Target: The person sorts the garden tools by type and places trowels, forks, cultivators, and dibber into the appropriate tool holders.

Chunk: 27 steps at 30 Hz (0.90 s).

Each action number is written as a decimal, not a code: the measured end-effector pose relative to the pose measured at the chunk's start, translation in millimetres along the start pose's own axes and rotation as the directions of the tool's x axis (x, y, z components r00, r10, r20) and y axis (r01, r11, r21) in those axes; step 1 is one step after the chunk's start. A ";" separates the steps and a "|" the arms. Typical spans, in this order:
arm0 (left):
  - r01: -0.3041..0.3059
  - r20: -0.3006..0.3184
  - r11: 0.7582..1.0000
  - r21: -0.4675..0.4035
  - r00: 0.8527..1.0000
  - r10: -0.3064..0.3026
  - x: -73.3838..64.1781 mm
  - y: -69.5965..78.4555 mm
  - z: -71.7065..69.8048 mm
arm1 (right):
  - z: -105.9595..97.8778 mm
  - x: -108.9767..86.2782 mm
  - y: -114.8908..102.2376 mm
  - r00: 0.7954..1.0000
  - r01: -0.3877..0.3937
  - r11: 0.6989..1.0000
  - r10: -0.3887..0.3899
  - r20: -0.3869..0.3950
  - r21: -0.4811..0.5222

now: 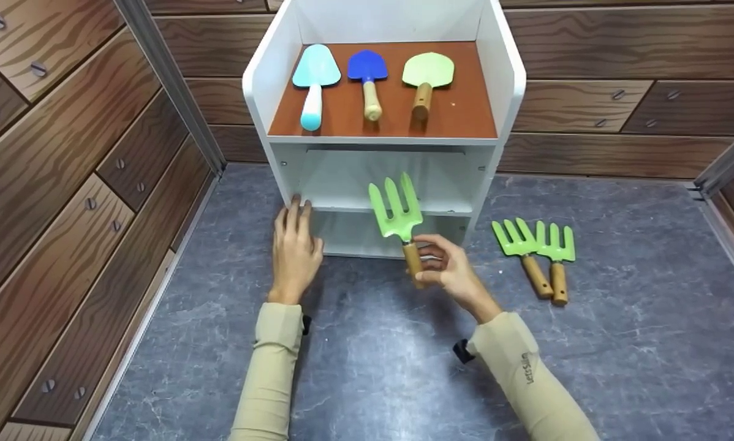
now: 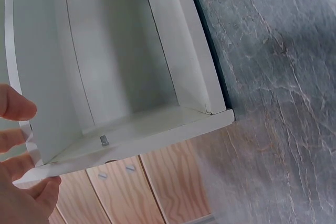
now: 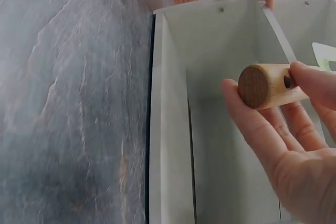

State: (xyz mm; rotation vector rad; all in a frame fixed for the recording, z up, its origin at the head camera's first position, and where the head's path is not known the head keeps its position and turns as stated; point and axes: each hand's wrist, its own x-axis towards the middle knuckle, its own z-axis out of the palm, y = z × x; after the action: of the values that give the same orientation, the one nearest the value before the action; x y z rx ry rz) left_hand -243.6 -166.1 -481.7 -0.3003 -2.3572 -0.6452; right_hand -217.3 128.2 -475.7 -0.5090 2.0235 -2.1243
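Note:
My right hand [image 1: 456,272] holds a green three-pronged hand fork by its wooden handle [image 1: 412,260], tines upward, in front of the small white shelf unit [image 1: 503,116]. In the right wrist view, the handle's round end [image 3: 254,87] shows between thumb and fingers. My left hand [image 1: 296,254] rests against the unit's left side near the middle shelf, its fingers fairly straight; the left wrist view shows its fingers [image 2: 16,103] touching the edge. Two more green hand forks [image 1: 529,260] [image 1: 557,251] lie on the floor to the right, one overlapping the other.
On the brown top shelf [image 1: 397,125] lie a light-blue trowel [image 1: 316,67], a dark-blue trowel [image 1: 367,65] and a pale-green trowel [image 1: 428,68]. Wood-patterned walls [image 1: 587,49] stand behind and at the left. The floor [image 1: 367,367] is grey and marbled.

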 end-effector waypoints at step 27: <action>-0.001 -0.018 1.000 -0.016 1.000 0.001 -1.0 -0.3 1.4 | 47.8 47.4 -38.3 0.976 -0.211 0.977 0.211 0.055 -0.007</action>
State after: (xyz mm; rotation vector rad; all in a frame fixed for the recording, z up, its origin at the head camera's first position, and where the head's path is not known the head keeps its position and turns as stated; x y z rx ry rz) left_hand -243.7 -165.7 -483.4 -0.3015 -2.3361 -0.6635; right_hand -240.0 69.7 -430.4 -0.3319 1.9522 -1.9626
